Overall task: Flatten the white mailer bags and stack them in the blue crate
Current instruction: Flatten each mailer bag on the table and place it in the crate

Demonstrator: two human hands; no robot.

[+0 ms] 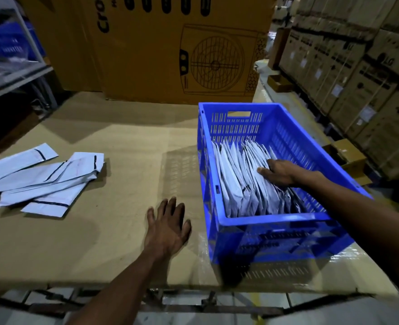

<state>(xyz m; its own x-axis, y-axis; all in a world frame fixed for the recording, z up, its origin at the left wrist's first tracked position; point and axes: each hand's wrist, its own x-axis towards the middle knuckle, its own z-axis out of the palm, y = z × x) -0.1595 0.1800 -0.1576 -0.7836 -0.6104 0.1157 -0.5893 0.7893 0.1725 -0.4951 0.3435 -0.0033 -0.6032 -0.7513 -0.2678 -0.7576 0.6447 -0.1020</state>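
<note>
The right hand (278,172) reaches into a blue crate (271,220), its thumb laid across the face of the white mailer bags (245,181) packed there and its fingers curled down behind them, so it grips the right-hand part of the row. These bags stand on edge, leaning against one another, and fill most of the crate's floor. The left hand (168,224) lies palm down with fingers straight and spread, holding nothing, on or just over the cardboard tabletop (95,235), just beside the crate's near left corner. The crate sits on the right side of this surface, with its slotted walls and a handle cut-out at the far end. Well apart, at the left edge of the tabletop, a few loose mailers (46,181) lie flat and overlapping, each with a dark strip near one end. Behind the table stands a large brown carton (170,48) printed with a fan drawing, and stacked cartons (362,73) line the right side.
</note>
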